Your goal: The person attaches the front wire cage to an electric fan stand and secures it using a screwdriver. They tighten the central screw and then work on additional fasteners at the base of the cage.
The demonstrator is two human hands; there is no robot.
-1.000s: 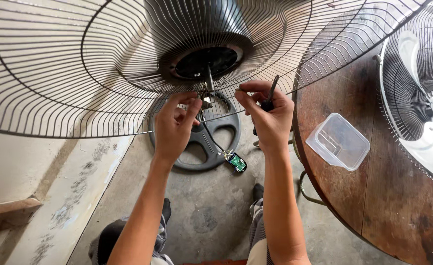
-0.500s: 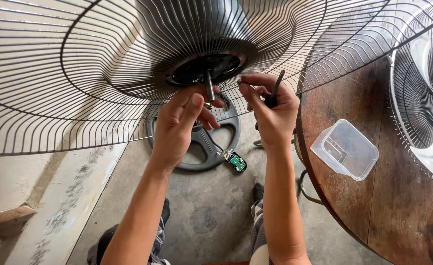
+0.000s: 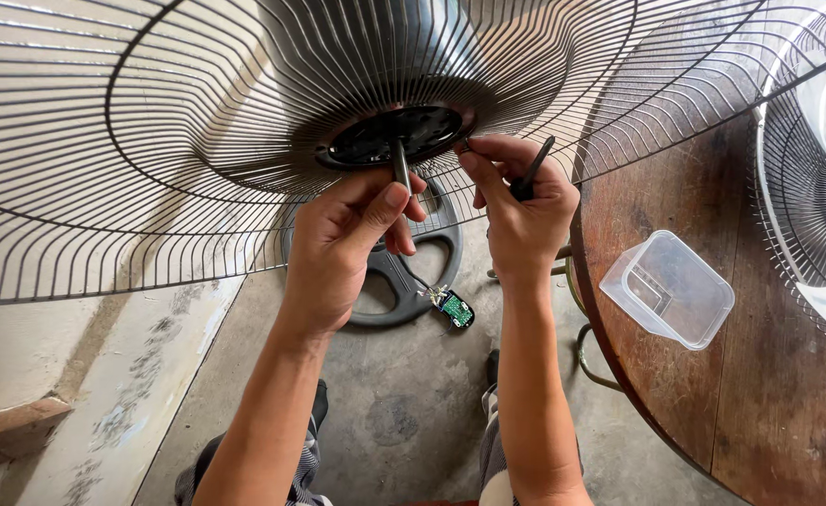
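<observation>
My left hand (image 3: 342, 248) has risen, now pinching the motor shaft (image 3: 401, 167); at three o'clock, my right hand (image 3: 522, 220) grips a screwdriver (image 3: 532, 171) under the fan guard (image 3: 150, 159).

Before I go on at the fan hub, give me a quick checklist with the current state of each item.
1. Left hand on the motor shaft: ok, fingers pinch around it under the hub.
2. Right hand grips the black tool: ok, held in the fist, tip up.
3. Small part between the right fingertips: cannot tell, too small.
4. Wire guard steady: cannot tell, its support is out of view.
5. Green circuit board hanging by its cable: not ok, it dangles loose above the floor.
6. Clear plastic container within reach on the round table: ok.
</observation>
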